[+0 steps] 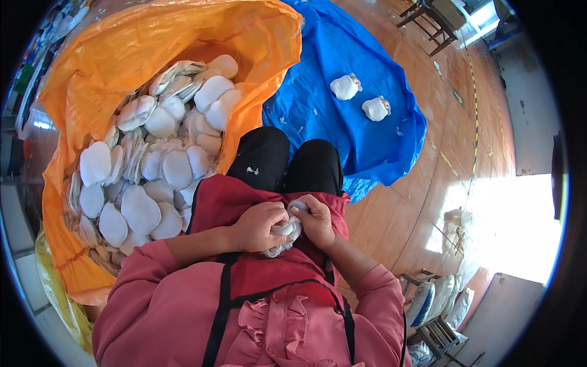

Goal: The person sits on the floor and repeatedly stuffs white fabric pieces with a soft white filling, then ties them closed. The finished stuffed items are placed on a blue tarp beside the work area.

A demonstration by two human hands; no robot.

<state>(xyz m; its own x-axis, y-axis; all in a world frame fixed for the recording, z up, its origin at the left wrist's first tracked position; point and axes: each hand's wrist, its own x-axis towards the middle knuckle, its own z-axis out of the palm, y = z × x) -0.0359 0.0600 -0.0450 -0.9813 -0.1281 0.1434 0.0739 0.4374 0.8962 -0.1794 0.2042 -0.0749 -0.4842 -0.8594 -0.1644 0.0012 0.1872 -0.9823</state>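
Observation:
My left hand [260,226] and my right hand [318,220] meet over my lap, both gripping one white padded piece [286,231] that is bunched between the fingers. The piece rests on a red apron [244,199] covering my knees. Just left of my left arm stands a big orange sack [122,55], open and filled with several flat white oval pads [140,208]. Two finished-looking white stuffed pieces [345,87] [375,109] lie apart on a blue tarp [330,55] ahead of my knees.
The blue tarp is spread on a reddish wooden floor [452,140]. A wooden chair [431,18] stands at the far top right. White filled bags [437,296] lean by a wooden frame at the lower right. Bright sunlight falls on the floor at right.

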